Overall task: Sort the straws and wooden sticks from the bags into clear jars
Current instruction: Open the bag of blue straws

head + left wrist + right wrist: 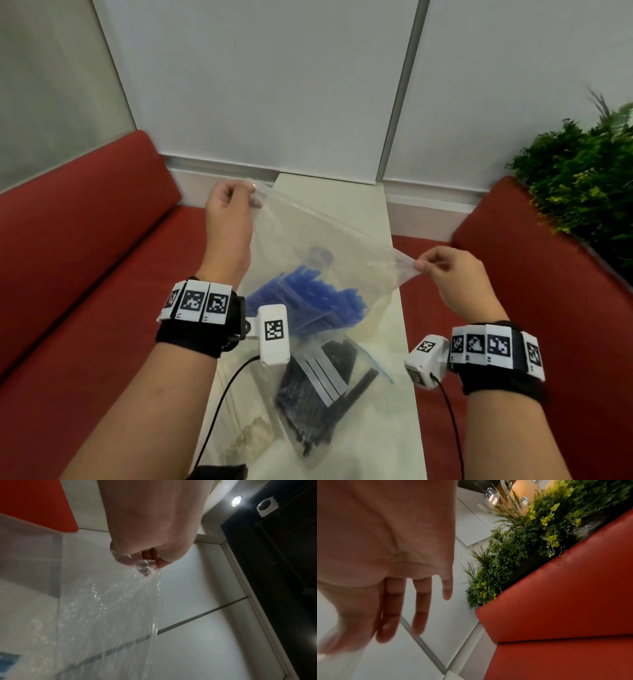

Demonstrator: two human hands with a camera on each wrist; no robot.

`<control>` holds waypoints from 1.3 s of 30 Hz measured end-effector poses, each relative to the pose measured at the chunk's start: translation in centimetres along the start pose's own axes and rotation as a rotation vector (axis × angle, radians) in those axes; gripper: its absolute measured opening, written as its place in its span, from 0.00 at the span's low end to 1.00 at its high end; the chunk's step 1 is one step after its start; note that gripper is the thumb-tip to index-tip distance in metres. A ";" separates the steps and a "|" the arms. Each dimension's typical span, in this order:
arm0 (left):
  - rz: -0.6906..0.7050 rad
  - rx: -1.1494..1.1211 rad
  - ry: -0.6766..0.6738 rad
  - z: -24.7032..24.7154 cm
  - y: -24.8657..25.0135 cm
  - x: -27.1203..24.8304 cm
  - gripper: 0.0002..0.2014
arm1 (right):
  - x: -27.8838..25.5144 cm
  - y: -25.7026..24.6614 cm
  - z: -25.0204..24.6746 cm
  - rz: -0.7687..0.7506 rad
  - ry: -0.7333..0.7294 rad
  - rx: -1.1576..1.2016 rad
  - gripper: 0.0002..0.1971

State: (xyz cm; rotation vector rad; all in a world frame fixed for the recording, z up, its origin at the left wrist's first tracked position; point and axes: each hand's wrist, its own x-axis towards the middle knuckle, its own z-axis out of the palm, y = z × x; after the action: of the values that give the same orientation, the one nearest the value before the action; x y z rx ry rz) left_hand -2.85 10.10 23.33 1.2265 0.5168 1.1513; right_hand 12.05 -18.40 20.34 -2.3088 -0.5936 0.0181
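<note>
Both hands hold a clear zip bag (329,240) up over the narrow white table (407,428); blue straws (308,301) lie bunched in its bottom. My left hand (252,196) pinches the bag's far left top corner, and the left wrist view shows its fingers (145,566) curled on the clear bag (106,608). My right hand (422,265) pinches the near right corner, stretching the top edge taut. In the right wrist view, the right hand (351,642) is blurred, its other fingers hang straight, and the pinch itself is hidden.
Under the held bag a second clear bag of black straws (315,390) lies on the table. Another clear bag with pale contents (246,438) lies at its left. Red benches (85,274) (555,325) flank the table; a green plant (582,178) stands right; a wall closes the far end.
</note>
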 end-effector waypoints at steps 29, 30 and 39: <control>-0.604 0.673 -0.916 -1.1 0.1 -5.0 0.18 | -2.4 -7.6 9.4 0.034 -0.786 0.748 0.14; -0.644 0.624 -0.951 -1.4 0.3 -4.8 0.16 | -2.2 -7.4 9.2 0.048 -0.823 0.746 0.16; -0.725 0.490 -0.917 -1.1 0.7 -4.9 0.16 | -1.8 -7.4 8.7 0.090 -0.853 0.758 0.03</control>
State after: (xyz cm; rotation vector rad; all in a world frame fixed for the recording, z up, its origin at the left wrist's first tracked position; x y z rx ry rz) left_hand -5.98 6.16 22.39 1.6258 0.4679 -0.2069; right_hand 5.78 -8.82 18.66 -1.4988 -0.7204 1.1123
